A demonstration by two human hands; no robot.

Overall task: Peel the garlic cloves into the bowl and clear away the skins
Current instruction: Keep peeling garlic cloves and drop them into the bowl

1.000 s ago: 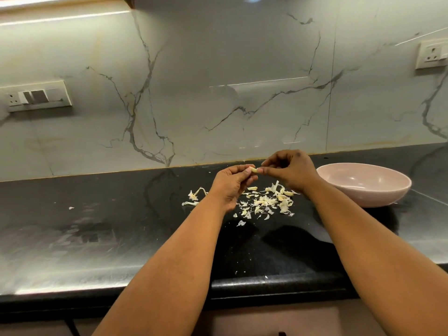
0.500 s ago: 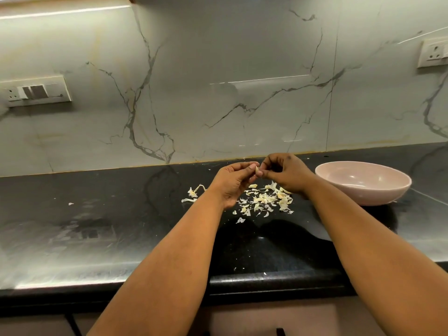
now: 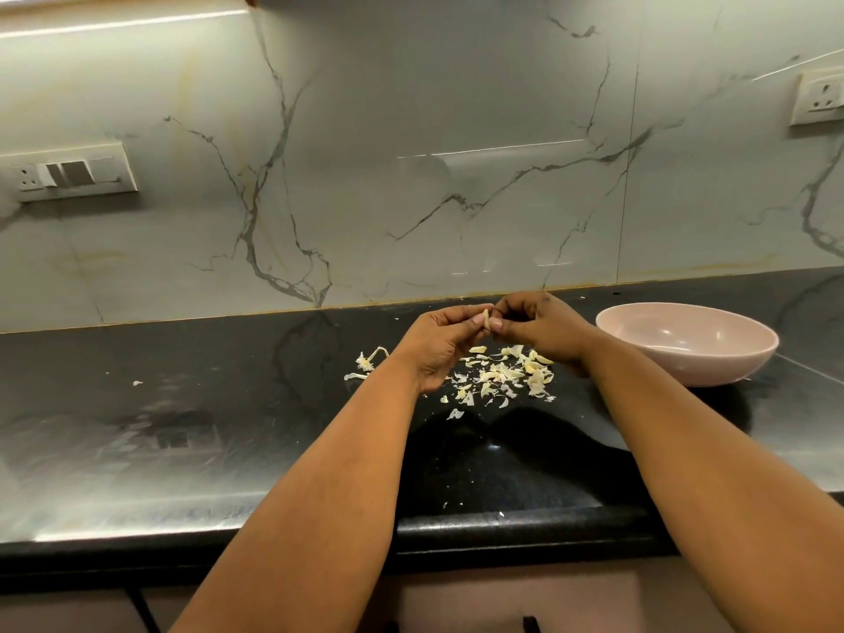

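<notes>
Garlic clove (image 3: pixel 487 320) pinched between left hand (image 3: pixel 437 344) and right hand (image 3: pixel 539 323)

To my right the pink bowl (image 3: pixel 689 354) stands on the dark surface (image 3: pixel 182 404), just beside my right wrist, its open top unobstructed from above. Between my forearms and under both hands the scattered skins (image 3: pixel 502 374) cover the surface; a smaller clump of skins (image 3: pixel 367 360) lies just left of my left hand (image 3: pixel 438 344). Left of that clump the surface runs open, with only a tiny fleck (image 3: pixel 137 383) well apart. The marble wall (image 3: pixel 411 175) closes off the far side right behind my right hand (image 3: pixel 539 322).
</notes>
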